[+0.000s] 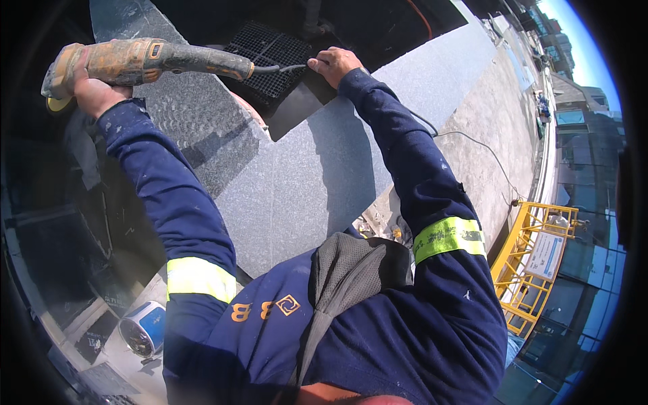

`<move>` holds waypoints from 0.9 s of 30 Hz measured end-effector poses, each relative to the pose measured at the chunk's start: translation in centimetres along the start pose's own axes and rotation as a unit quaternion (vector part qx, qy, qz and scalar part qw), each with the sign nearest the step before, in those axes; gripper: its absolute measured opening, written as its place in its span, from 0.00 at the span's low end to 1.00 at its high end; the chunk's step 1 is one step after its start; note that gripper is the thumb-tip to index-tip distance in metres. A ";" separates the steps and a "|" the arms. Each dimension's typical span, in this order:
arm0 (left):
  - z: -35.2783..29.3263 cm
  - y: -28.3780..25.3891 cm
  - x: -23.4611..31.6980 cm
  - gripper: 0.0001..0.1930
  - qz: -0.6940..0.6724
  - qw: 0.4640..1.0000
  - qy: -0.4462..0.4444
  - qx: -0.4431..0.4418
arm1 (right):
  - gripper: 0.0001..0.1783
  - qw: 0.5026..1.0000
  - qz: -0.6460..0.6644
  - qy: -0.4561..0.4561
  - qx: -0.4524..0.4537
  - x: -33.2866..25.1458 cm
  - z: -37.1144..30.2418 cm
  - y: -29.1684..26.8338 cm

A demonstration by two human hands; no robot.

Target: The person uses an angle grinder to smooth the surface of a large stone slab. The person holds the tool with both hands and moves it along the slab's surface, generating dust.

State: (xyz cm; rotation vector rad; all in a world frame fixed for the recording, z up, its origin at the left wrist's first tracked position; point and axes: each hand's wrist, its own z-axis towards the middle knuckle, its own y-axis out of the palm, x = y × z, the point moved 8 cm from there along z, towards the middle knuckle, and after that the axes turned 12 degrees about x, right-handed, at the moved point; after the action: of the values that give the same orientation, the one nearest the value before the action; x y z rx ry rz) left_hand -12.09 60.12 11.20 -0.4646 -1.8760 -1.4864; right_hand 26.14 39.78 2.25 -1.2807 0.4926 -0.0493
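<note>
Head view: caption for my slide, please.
Left hand gripping a dusty power tool, right hand at its cord, grey slabs nearby.

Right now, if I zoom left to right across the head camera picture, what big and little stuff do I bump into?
Angle grinder → right hand's fingers → orange cable or hose → yellow metal railing.

Left hand [100, 96]: wrapped round the head end of a dusty orange power tool [121, 62].
Right hand [337, 65]: fingertips on the tool's cord [268, 69], just past its tail end.
Slab [297, 196]: grey, speckled, partly shadowed, below the arms.
Grate [270, 46]: black grid, behind the cord.
Bucket [154, 324]: blue and white, lower left.
Frame [511, 239]: yellow metal, far right, bearing a sign [544, 256].
</note>
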 end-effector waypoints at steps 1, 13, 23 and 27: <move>0.2 -0.5 0.9 0.30 -0.001 1.000 0.017 0.007 | 0.19 0.998 0.011 0.037 -0.046 0.3 -1.3 1.1; -3.2 3.3 -4.3 0.18 -0.113 0.990 0.020 -0.078 | 0.39 0.959 0.237 -0.151 0.035 -18.9 1.2 -11.4; -7.1 4.6 -10.6 0.25 -0.181 0.983 -0.025 -0.017 | 0.50 0.925 0.297 -0.163 -0.169 -21.1 6.2 -4.2; -9.5 5.7 -13.4 0.21 -0.132 0.981 -0.125 -0.061 | 0.58 0.888 0.394 -0.101 -0.216 -17.6 5.4 -3.1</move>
State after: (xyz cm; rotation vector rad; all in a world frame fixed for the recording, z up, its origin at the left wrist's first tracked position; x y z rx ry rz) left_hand 3.78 54.48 6.80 -0.4928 -2.1148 -1.7967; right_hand 13.19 49.04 11.91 -1.4075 0.8422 0.9151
